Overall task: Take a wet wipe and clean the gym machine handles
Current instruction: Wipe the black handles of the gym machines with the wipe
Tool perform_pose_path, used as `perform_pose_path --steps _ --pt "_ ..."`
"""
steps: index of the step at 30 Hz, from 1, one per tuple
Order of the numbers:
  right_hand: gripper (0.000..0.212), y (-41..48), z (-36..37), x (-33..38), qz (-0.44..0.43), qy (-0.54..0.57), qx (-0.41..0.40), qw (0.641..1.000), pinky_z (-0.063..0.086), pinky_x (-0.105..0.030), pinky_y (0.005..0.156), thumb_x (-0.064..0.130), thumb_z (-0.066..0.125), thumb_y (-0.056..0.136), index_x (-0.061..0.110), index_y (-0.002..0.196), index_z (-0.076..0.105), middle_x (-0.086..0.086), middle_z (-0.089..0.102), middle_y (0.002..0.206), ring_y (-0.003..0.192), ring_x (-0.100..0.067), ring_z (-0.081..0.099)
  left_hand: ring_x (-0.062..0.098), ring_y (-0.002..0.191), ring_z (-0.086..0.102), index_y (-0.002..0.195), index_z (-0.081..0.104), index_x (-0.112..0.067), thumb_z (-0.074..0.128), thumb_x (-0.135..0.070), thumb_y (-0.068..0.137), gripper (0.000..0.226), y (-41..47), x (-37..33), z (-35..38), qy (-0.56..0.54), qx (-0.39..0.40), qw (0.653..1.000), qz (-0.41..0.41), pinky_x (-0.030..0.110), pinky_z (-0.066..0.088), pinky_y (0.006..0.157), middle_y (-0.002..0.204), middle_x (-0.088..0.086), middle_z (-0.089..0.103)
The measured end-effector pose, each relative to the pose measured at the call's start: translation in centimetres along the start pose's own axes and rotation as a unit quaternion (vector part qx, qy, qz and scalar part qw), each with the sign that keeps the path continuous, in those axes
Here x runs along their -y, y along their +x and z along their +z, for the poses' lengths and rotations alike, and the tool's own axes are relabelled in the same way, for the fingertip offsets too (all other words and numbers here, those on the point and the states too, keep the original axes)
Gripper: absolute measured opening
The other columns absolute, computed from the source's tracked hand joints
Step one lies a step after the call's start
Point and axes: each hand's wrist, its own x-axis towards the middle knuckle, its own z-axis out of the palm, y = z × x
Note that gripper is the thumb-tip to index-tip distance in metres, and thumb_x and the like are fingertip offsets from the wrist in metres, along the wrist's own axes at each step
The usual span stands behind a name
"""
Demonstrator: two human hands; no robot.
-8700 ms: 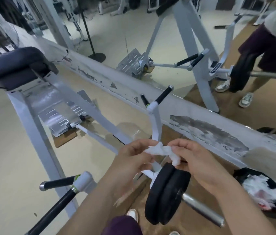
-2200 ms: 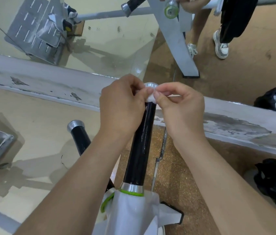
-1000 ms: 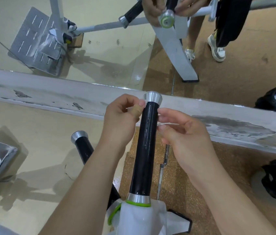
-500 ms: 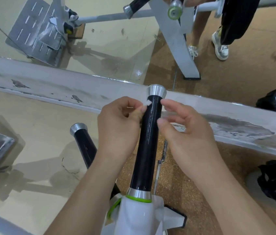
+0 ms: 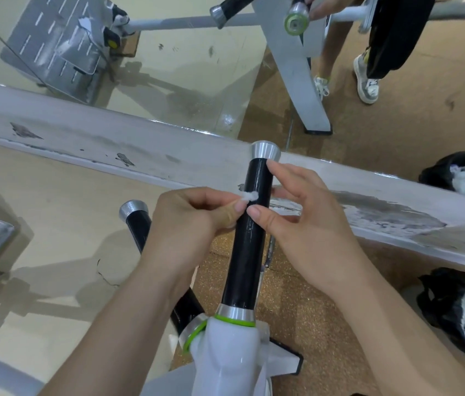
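We look down on a black handle (image 5: pixel 250 252) that rises from the white machine arm (image 5: pixel 228 355), with a green ring (image 5: pixel 235 321) at its foot and a silver end cap (image 5: pixel 265 151) at its top. Our left hand (image 5: pixel 194 224) sits just to the left of it with its fingers curled. Its grip is pinching a small white wad of wet wipe (image 5: pixel 250 196) between thumb and forefinger, holding it against the left side of the handle, a little below the cap.

Our right hand (image 5: pixel 308 232) is on the other side, and its grip is loosely closed about the handle. The thumb tip rests on the front face just under the wad, the forefinger lies along the right edge near the cap, and the other fingers pass behind (how firmly they press we cannot tell).

A second handle (image 5: pixel 137 224), also black with a silver cap, slants out lower down on the left, apart from both hands. Behind the handles runs a white ledge (image 5: pixel 83 132) with chipped paint, and above it a mirror (image 5: pixel 182 67) shows the machine's frame and a pair of shoes. At the right, on the brown floor (image 5: pixel 288 315), lies a black bag (image 5: pixel 437 298) with crumpled white stuff in it.
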Motion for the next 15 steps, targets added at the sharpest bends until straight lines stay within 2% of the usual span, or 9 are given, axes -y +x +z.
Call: perform_pose_path --steps 4,7,10,12,15 --pt "0.063 -0.4 0.4 -0.1 0.009 0.016 0.010 1.000 0.038 -0.026 0.107 0.029 0.064 0.088 0.042 0.143 0.035 0.030 0.031 0.140 0.121 0.011 0.041 0.019 0.072 0.069 0.078 0.072 -0.007 0.072 -0.004 0.079 0.003 2.1 -0.3 1.3 -0.093 -0.033 0.994 -0.043 0.025 0.055 0.069 0.076 0.008 0.072" --pt "0.065 -0.7 0.3 -0.1 0.018 0.053 0.032 0.998 0.038 -0.031 0.109 0.025 0.064 0.089 0.044 0.143 0.032 0.034 0.030 0.142 0.125 0.010 0.040 0.017 0.063 0.062 0.084 0.066 -0.007 0.067 -0.007 0.085 0.001 3.3 -0.3 2.7 -0.168 -0.026 0.983 -0.076 0.025 0.053 0.057 0.072 0.007 0.067" --pt "0.067 -1.0 0.3 -0.2 0.019 0.044 0.039 0.998 0.035 -0.029 0.110 0.027 0.062 0.090 0.046 0.144 0.028 0.034 0.027 0.146 0.127 0.011 0.038 0.011 0.051 0.061 0.089 0.066 -0.006 0.067 -0.013 0.086 0.007 2.6 0.1 2.2 -0.158 0.002 0.983 -0.094 0.020 0.049 0.048 0.066 0.002 0.067" --pt "0.067 -1.2 0.3 -0.1 0.020 0.031 0.040 0.999 0.031 -0.017 0.105 0.028 0.060 0.091 0.046 0.145 0.025 0.031 0.027 0.148 0.126 0.015 0.035 0.012 0.054 0.062 0.088 0.067 -0.003 0.067 -0.008 0.085 0.006 2.1 0.5 1.3 -0.122 0.009 0.989 -0.082 0.020 0.050 0.052 0.069 0.005 0.069" --pt "0.066 -1.3 0.4 0.0 0.029 0.029 0.047 0.998 0.030 0.003 0.080 0.028 0.058 0.093 0.048 0.145 0.023 0.026 0.035 0.147 0.107 0.031 0.036 0.014 0.062 0.063 0.086 0.070 0.000 0.068 -0.004 0.084 0.005 1.1 0.9 0.2 -0.048 0.008 0.997 -0.064 0.025 0.055 0.065 0.074 0.009 0.069"
